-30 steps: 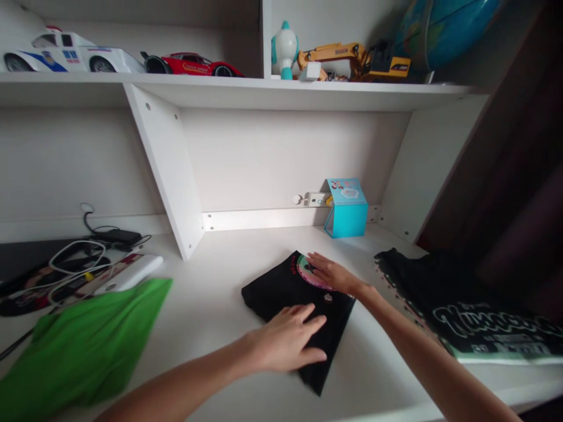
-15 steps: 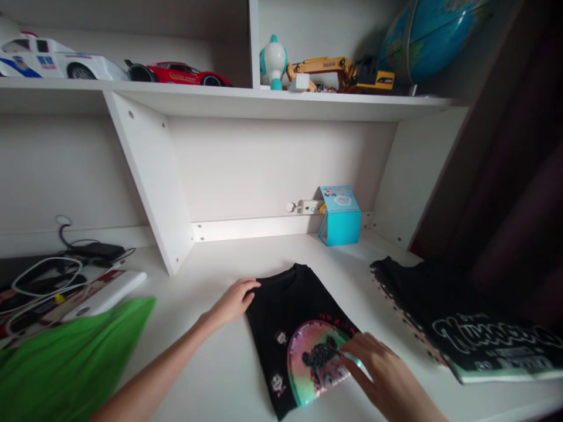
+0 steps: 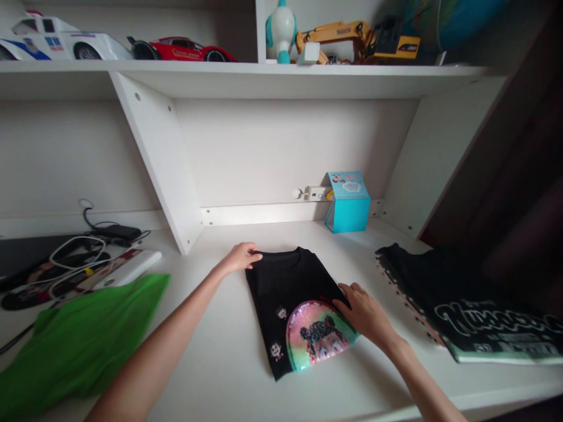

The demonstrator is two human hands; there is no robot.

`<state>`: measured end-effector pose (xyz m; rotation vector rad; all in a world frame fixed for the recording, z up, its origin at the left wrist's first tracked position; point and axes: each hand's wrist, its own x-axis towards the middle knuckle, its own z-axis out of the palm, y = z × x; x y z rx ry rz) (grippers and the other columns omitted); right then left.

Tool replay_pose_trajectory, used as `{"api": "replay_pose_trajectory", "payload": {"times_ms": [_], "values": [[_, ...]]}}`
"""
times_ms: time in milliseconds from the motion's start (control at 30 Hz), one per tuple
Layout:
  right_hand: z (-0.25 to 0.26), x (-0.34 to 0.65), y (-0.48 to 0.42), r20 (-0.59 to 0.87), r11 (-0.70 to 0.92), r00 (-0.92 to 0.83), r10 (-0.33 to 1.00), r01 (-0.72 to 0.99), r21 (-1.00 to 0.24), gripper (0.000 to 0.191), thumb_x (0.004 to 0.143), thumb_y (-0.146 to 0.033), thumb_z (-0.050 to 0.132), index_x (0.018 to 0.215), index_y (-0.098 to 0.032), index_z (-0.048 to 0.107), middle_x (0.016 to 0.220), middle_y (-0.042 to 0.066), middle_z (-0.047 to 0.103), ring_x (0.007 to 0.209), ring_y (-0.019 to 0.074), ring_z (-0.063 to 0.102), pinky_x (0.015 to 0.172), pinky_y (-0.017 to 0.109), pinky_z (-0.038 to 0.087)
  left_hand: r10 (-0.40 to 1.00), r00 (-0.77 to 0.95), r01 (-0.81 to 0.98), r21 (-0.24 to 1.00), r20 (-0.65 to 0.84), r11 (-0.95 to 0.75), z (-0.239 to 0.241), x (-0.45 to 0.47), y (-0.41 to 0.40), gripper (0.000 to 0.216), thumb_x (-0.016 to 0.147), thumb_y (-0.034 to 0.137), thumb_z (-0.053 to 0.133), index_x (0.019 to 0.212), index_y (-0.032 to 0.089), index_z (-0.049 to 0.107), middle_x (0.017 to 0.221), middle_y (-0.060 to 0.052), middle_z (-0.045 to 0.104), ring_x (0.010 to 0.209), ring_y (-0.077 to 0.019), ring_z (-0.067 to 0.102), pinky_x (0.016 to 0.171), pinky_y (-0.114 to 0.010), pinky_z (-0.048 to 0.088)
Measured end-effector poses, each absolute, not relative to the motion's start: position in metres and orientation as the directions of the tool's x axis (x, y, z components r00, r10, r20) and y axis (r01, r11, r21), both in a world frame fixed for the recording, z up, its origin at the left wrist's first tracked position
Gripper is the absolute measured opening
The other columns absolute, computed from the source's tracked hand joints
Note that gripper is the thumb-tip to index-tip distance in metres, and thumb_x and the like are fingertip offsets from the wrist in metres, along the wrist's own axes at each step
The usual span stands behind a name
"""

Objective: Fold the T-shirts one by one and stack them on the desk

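A folded black T-shirt (image 3: 281, 287) lies on the white desk, its neckline toward the back. On its front are a shiny half-round sequin picture and two small printed faces. My left hand (image 3: 241, 258) is closed on the shirt's back left shoulder corner, thumb and fingers together. At the shirt's right edge, beside the sequin picture, my right hand (image 3: 365, 312) rests with its fingers stretched out and the thumb apart on the cloth.
A stack of folded dark clothes (image 3: 461, 293) lies at right. On the left are a green cloth (image 3: 97, 328) and tangled cables (image 3: 74, 258). A blue desk calendar (image 3: 350, 205) stands at the back. The shelf above holds a red toy car (image 3: 185, 49) and a toy excavator (image 3: 360, 41).
My right hand has slid back along the shirt from the sequin picture to the right edge. My left hand stays at the shoulder corner. The view has tilted down slightly.
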<state>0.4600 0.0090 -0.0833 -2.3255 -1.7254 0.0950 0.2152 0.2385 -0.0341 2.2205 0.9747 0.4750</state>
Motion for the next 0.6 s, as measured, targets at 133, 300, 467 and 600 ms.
{"api": "replay_pose_trajectory", "payload": {"times_ms": [133, 300, 467, 600], "values": [[-0.079, 0.465, 0.014, 0.060, -0.279, 0.301, 0.952, 0.931, -0.236, 0.034, 0.086, -0.034, 0.043, 0.109, -0.012, 0.053, 0.096, 0.014, 0.056, 0.090, 0.0268, 0.057, 0.076, 0.034, 0.039, 0.850, 0.527, 0.698, 0.573, -0.003, -0.430, -0.039, 0.213, 0.241, 0.023, 0.066, 0.036, 0.063, 0.069, 0.016, 0.051, 0.058, 0.000, 0.055, 0.056, -0.0166, 0.058, 0.053, -0.024, 0.042], [-0.072, 0.465, 0.034, 0.037, -0.310, 0.332, 0.942, 0.910, -0.275, 0.032, 0.085, -0.040, 0.044, 0.099, -0.013, 0.057, 0.092, 0.014, 0.060, 0.088, 0.0250, 0.058, 0.074, 0.031, 0.039, 0.877, 0.480, 0.812, 0.360, 0.035, -0.459, -0.053, 0.199, 0.207, 0.045, 0.075, 0.054, 0.047, 0.047, 0.020, 0.040, 0.042, -0.001, 0.048, 0.055, -0.0199, 0.058, 0.056, -0.026, 0.039], [-0.065, 0.458, 0.046, 0.047, -0.321, 0.366, 0.929, 0.865, -0.385, 0.029, 0.077, -0.033, 0.055, 0.100, -0.016, 0.054, 0.091, 0.009, 0.064, 0.086, 0.0215, 0.059, 0.069, 0.026, 0.040, 0.825, 0.558, 0.676, 0.624, -0.086, -0.392, -0.072, 0.193, 0.172, 0.040, 0.069, 0.058, 0.048, 0.064, 0.019, 0.045, 0.056, 0.000, 0.056, 0.058, -0.0186, 0.059, 0.053, -0.024, 0.041], [-0.054, 0.457, 0.035, 0.096, -0.261, 0.342, 0.935, 0.845, -0.467, 0.023, 0.075, -0.020, 0.051, 0.098, -0.017, 0.053, 0.091, 0.007, 0.064, 0.085, 0.0198, 0.059, 0.071, 0.025, 0.040, 0.831, 0.549, 0.547, 0.714, 0.089, -0.437, -0.079, 0.202, 0.149, 0.037, 0.067, 0.048, 0.053, 0.089, 0.022, 0.040, 0.070, 0.004, 0.055, 0.055, -0.0132, 0.055, 0.050, -0.022, 0.041]]}}
